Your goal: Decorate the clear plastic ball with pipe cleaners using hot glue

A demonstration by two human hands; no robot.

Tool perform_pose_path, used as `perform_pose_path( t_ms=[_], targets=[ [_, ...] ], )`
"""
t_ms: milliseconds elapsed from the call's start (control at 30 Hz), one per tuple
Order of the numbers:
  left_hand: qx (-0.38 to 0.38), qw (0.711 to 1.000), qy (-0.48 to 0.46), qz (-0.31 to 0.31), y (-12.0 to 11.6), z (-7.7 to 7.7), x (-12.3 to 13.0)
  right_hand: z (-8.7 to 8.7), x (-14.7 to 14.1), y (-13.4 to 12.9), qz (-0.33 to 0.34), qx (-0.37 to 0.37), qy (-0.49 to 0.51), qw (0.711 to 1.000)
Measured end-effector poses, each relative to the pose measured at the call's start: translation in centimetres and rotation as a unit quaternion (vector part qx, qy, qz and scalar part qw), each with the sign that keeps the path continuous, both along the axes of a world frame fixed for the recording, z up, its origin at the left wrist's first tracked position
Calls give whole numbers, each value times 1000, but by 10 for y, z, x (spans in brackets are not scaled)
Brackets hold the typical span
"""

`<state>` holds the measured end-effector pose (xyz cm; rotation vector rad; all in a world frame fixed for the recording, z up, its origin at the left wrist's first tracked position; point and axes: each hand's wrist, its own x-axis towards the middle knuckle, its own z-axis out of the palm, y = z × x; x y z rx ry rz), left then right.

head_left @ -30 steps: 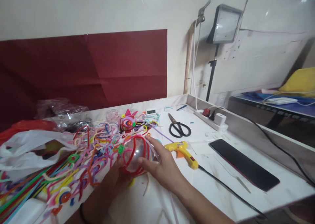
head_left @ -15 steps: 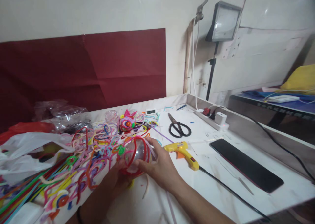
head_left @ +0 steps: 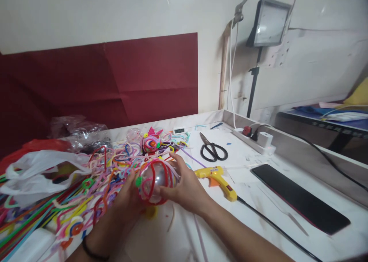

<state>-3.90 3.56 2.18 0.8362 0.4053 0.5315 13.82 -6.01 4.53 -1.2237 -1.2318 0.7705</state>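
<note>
Between my two hands is a clear plastic ball [head_left: 158, 179] wrapped with red and pink pipe cleaners, with a green coil on its left side. My left hand [head_left: 129, 196] cups it from the left and below, its fingers partly hidden behind the ball. On the other side, my right hand [head_left: 186, 185] grips it, thumb across the front and fingers over the top. A pale purple strip [head_left: 199, 235] trails down on the table below the right hand. Under the ball, something yellow [head_left: 151, 212] shows. Behind it sits a finished-looking pipe-cleaner fish [head_left: 151, 141] with a coiled eye.
Loose pipe cleaners [head_left: 115, 166] and a white plastic bag [head_left: 43, 173] spread over the left. To the right lie a yellow glue gun [head_left: 218, 179] with its cord, black-handled scissors [head_left: 213, 149] and a black phone [head_left: 299, 196]. A power strip [head_left: 254, 139] lines the raised edge.
Both hands have turned the ball slightly, and the green coil now sits lower at its left edge. The whole view has shifted a little, moving the table items rightward.
</note>
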Motion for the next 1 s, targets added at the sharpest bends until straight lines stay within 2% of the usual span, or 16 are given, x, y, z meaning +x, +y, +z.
perform_pose_path(
  t_ms=[200,600,800,1000],
  targets=[
    [-31,999,19,18,-2,-5,1,-8,-5,-1,6,-7,-9,1000],
    [-44,972,121,195,-16,6,15,-10,-4,-7,24,-39,-67,997],
    [-52,967,126,217,-17,6,16,-7,-1,-7,37,-31,-74,996],
    [-44,973,112,198,-16,5,17,-11,-5,-5,35,-24,-46,998]
  ],
)
